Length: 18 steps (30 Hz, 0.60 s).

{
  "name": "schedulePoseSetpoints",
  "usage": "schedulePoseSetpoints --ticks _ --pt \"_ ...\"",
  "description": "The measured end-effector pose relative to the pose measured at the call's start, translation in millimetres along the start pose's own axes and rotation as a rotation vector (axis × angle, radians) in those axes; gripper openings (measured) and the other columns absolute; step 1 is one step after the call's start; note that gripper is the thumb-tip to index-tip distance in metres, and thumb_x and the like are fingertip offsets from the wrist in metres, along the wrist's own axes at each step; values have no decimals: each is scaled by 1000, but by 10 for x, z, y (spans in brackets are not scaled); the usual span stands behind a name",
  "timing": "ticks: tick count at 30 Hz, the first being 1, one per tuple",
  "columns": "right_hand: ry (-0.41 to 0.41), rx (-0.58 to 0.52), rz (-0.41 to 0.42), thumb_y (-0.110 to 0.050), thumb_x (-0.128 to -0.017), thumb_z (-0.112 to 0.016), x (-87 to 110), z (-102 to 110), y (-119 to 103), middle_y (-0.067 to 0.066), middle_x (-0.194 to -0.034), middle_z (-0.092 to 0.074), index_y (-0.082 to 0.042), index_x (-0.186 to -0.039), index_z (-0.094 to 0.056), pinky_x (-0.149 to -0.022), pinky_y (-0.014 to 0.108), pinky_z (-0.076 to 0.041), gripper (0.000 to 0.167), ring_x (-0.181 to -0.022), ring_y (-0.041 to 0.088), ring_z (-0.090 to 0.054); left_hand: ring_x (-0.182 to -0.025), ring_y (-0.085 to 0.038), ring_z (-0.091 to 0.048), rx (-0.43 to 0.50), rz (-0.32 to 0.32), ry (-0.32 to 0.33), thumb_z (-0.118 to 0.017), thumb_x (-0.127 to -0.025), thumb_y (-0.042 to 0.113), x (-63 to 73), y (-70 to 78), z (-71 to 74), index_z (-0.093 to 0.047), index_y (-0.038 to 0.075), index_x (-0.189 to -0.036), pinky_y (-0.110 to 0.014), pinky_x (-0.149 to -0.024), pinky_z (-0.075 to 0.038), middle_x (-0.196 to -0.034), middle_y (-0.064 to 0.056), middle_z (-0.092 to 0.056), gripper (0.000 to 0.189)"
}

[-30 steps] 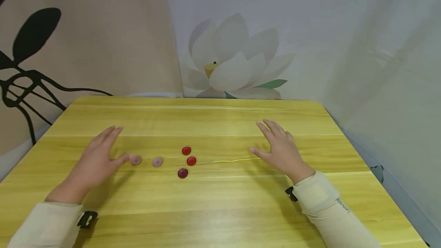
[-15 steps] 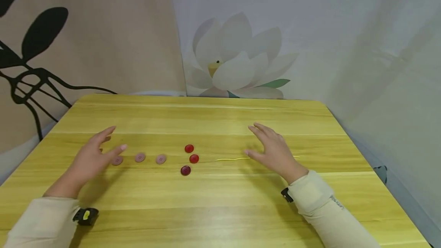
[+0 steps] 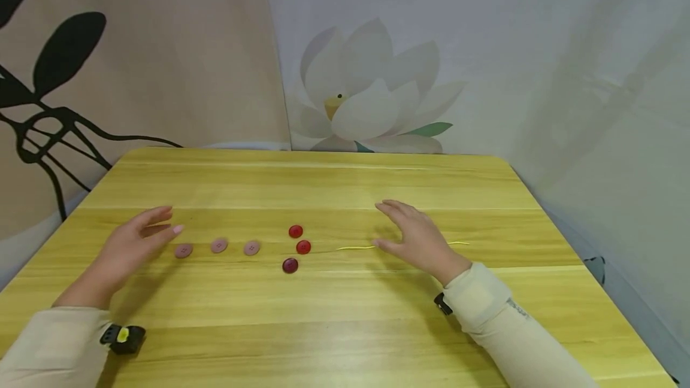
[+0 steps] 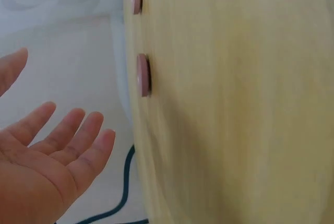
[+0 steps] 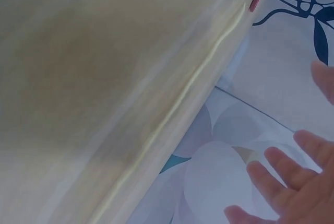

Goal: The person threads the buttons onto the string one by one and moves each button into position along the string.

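- Hovering above the bench (image 3: 345,322), both grips empty; step looks like a no-contact one: parts laid out, nothing picked up.
- Left grip (image 3: 121,250): well open, thumb clear of the fingers, fingers slightly bent. Holds nothing; left wrist view shows it off the buttons.
- Right grip (image 3: 423,241): also spread wide, raised over the string (image 3: 356,248). Holds nothing, no contact seen.
- String: yellow, lying crosswise, nearly straight; middle hidden behind the right grip in head view, ends show on both sides.
- Pink buttons (image 3: 218,245): three, flat, spaced in a rough row; leftmost is just beside the left grip.
- Red buttons (image 3: 303,246): two, flat, near mid-bench, right of the pink row, close together but apart.
- Dark button (image 3: 290,265): flat, on the person's side of the red pair, not touching.
- Next move, my call: to take any part, lower the grip and close it to a fine pinch. Buttons are thin, so catch the edge; string likely needs even more care.
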State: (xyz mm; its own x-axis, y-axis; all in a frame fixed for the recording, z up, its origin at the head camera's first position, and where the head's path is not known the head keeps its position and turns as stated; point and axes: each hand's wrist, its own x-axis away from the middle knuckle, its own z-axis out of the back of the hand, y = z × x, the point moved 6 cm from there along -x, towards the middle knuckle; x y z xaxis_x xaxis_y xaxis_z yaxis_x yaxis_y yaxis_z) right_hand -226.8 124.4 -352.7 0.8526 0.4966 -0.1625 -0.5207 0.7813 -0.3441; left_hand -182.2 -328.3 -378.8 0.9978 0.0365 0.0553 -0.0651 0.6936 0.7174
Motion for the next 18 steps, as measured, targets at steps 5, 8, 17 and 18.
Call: schedulePoseSetpoints --ticks 5,8,17,18 --pt "-9 0 21 -39 -86 -72 -28 -18 -45 10 -145 -46 -13 -143 -46 -106 56 -33 68 -133 33 -42 -128 -50 -36 14 32 10 -51 -96 50 -83 -274 -6 -18 -1 -152 -56 -89 -43 -150 -30 -28 82" --pt "-36 -18 19 -40 -86 -72 -50 -57 -67 9 -143 -48 -13 -141 -48 -106 54 -33 66 -132 31 -44 -127 -50 -38 23 54 2 -50 -99 44 -6 -139 -13 -20 -5 -150 -52 -88 -45 -148 -33 -28 78" --pt "-127 -74 -25 -36 -88 -70 -75 -159 -124 9 -140 -52 -12 -138 -51 -106 48 -37 58 -131 30 -45 -124 -52 -38 27 74 -65 -50 -100 38 21 -102 -24 -22 -12 -146 -38 -81 -50 -145 -38 -28 74" --pt "-133 -76 -29 -36 -89 -70 -78 -168 -126 9 -140 -52 -12 -138 -52 -105 47 -37 58 -131 30 -45 -124 -52 -38 17 77 -72 -50 -100 38 9 -116 -25 -22 -13 -146 -38 -80 -51 -144 -38 -28 74"
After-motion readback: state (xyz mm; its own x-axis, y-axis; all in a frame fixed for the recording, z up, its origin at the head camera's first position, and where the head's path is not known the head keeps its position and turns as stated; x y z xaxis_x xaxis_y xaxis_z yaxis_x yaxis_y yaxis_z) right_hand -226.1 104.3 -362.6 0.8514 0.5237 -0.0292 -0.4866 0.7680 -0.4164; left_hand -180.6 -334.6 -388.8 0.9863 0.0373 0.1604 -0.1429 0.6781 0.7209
